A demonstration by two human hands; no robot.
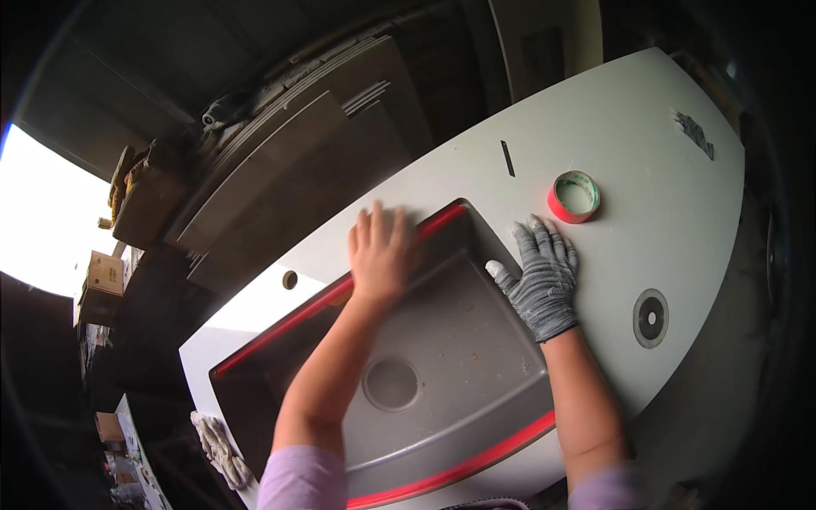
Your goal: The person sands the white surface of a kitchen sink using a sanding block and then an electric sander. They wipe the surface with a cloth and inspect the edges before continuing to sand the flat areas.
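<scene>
A dark grey sink [459,340] is set in a white countertop [612,272], with a round drain recess in its floor. Red tape [289,327] runs along the sink's far rim, and another red strip [484,455] follows the near rim. My bare left hand [380,259] lies over the far rim at the tape, fingers stretched out and slightly blurred. What its palm touches is hidden. In a grey knitted glove with whitish fingertips, my right hand [544,285] rests flat on the countertop beside the sink's right edge, fingers spread, holding nothing.
Beyond my right hand are a red tape roll [559,206] and a thin black blade [507,159]. A grey glove [695,136] lies far right, a round disc [643,330] nearer. Left are a tap hole [290,280] and a whitish glove [219,450]. Slabs [289,161] lean behind.
</scene>
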